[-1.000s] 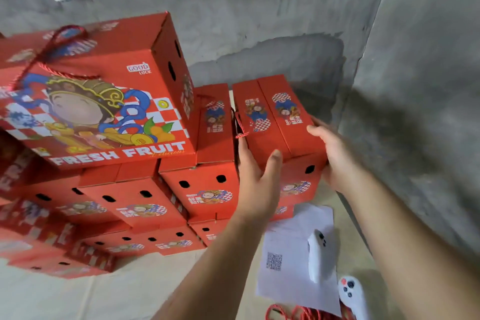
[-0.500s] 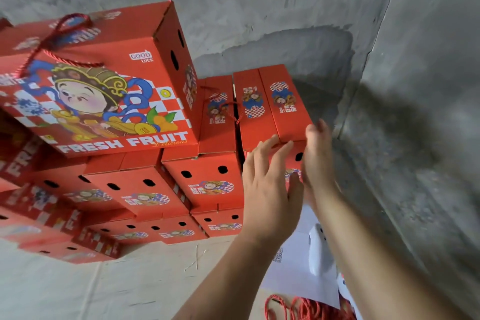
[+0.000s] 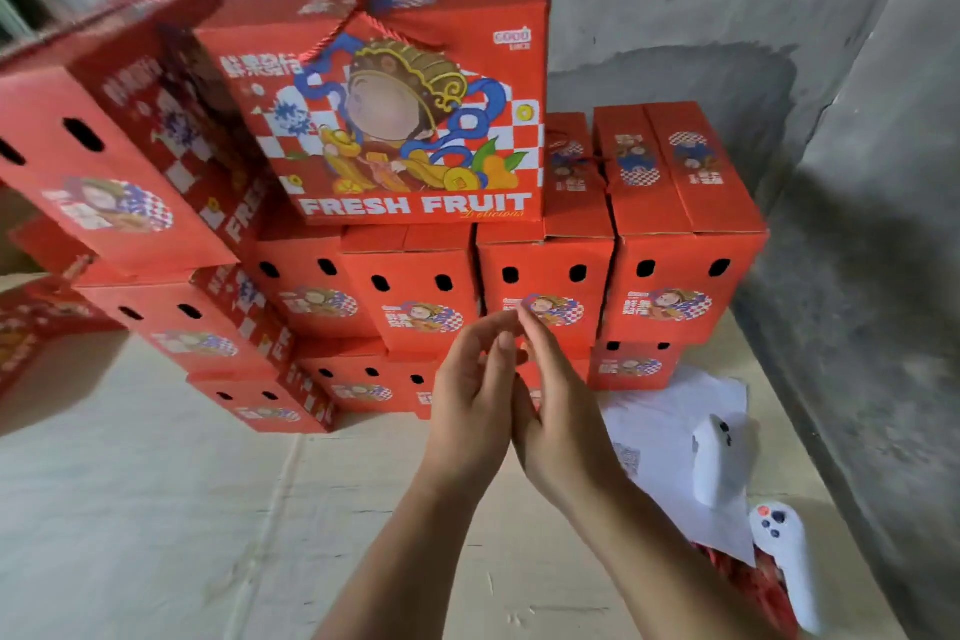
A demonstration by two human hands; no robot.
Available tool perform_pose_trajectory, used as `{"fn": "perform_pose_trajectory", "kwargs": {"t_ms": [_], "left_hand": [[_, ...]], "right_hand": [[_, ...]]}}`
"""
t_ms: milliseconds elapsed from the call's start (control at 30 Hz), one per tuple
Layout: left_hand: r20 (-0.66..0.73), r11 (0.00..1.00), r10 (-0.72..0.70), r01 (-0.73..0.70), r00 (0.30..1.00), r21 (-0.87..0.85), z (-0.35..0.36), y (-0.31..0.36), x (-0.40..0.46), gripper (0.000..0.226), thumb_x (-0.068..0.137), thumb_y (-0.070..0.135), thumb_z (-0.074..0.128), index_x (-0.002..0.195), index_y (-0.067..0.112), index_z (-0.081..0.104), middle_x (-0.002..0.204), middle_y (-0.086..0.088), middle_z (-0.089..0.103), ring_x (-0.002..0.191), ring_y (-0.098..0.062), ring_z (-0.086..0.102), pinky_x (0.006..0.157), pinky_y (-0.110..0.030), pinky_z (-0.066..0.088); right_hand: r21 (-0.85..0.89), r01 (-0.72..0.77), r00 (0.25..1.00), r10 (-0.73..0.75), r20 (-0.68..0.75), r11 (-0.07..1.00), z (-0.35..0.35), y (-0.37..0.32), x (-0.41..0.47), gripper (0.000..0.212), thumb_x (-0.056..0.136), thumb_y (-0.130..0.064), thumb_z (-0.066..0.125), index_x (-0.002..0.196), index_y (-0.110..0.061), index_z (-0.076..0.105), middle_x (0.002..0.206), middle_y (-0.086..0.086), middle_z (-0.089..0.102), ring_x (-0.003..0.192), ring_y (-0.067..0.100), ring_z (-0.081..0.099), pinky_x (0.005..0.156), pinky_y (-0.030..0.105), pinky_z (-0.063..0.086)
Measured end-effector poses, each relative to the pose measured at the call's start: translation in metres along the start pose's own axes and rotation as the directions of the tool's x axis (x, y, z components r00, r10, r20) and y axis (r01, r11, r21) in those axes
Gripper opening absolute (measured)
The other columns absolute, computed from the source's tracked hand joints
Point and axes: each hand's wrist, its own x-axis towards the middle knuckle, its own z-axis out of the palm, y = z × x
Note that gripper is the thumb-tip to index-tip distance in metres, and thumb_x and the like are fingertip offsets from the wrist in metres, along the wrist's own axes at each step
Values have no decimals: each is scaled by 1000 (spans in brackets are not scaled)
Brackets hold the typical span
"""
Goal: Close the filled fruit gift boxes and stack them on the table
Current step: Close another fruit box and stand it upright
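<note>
Several closed red fruit gift boxes stand stacked on the table (image 3: 156, 509) against the grey wall. The rightmost box (image 3: 675, 234) tops the right column, shut, with two holes in its front. A larger box marked FRESH FRUIT (image 3: 405, 120) with a red rope handle sits on top of the middle rows. My left hand (image 3: 470, 411) and my right hand (image 3: 558, 411) are held together in front of the stack, palms touching, fingers straight. Neither hand holds anything and neither touches a box.
White paper sheets (image 3: 670, 431) lie at the right with two white controllers (image 3: 717, 463) (image 3: 784, 566) on and beside them. Red rope handles (image 3: 748, 582) lie under the paper's near edge. Concrete walls (image 3: 857, 276) close in the right side and back.
Both hands let go of the rightmost box, drew back toward me and came together palm to palm. The view swung left, showing more of the stack.
</note>
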Motion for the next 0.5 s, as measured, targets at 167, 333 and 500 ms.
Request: {"fn": "perform_pose_trajectory", "kwargs": {"t_ms": [167, 333, 500], "left_hand": [[-122, 1000, 17, -18, 992, -12, -121, -1, -20, 25, 106, 9, 54, 123, 21, 67, 114, 8, 75, 110, -10, 71, 88, -19, 54], [-196, 999, 33, -28, 980, 27, -267, 0, -43, 31, 106, 6, 52, 128, 23, 66, 117, 8, 75, 112, -9, 70, 90, -24, 56], [-263, 996, 50, -28, 963, 86, -390, -1, -65, 44, 104, 2, 48, 137, 27, 63, 124, 14, 73, 114, -6, 69, 90, -21, 56]], "right_hand": [[-38, 132, 980, -125, 157, 990, 98, -56, -16, 69, 103, -11, 58, 162, -27, 26, 159, -20, 33, 145, -10, 30, 119, 18, 30], [-13, 218, 943, -207, 262, 976, 223, -116, -41, 74, 103, -15, 60, 164, -30, 20, 166, -10, 30, 150, 4, 32, 120, 36, 37], [141, 270, 885, -303, 354, 952, 335, -176, -56, 46, 98, -59, 62, 141, -42, 57, 146, -13, 58, 136, 0, 51, 110, 33, 49]]}}
